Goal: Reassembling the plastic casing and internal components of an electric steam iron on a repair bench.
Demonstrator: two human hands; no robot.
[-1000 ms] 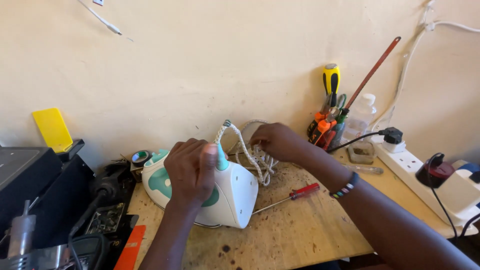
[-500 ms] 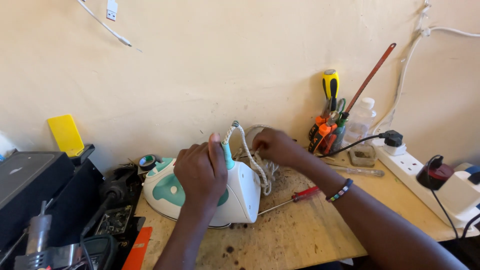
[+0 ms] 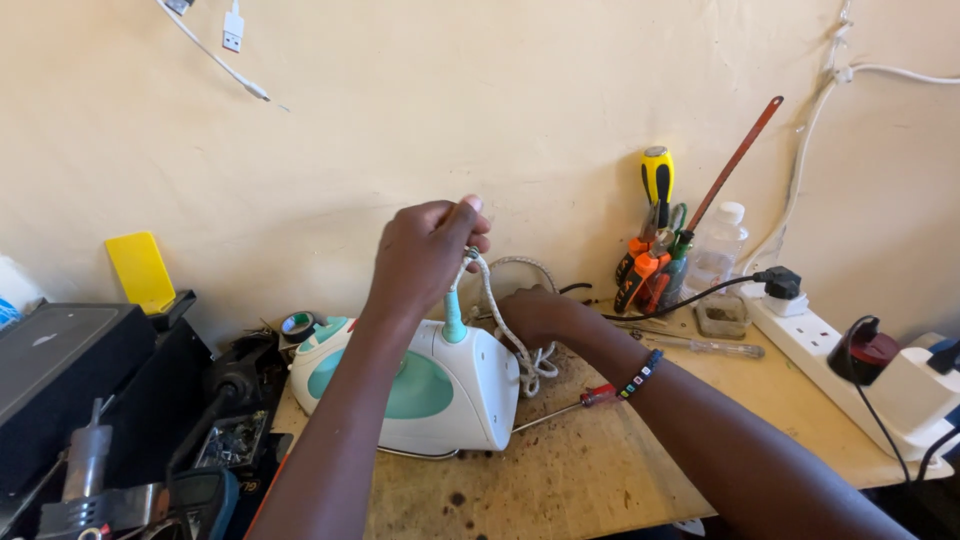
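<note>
One iron (image 3: 420, 385), one cord (image 3: 500, 310) pinched in left grip (image 3: 430, 255); right grip (image 3: 540, 315) closed on its coil.

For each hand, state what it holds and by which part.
Left hand pinches the iron's white cord at its raised top end. Right hand grips the cord lower down, by the coil.

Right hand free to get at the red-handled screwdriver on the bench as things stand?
Probably yes. The right hand rests on the coiled cord, and the red-handled screwdriver lies uncovered just below the wrist; nothing sits between them.

Bare bench (image 3: 600, 470) lies open in front; tool cluster (image 3: 655, 260) and power strip (image 3: 850, 345) crowd the right.
</note>
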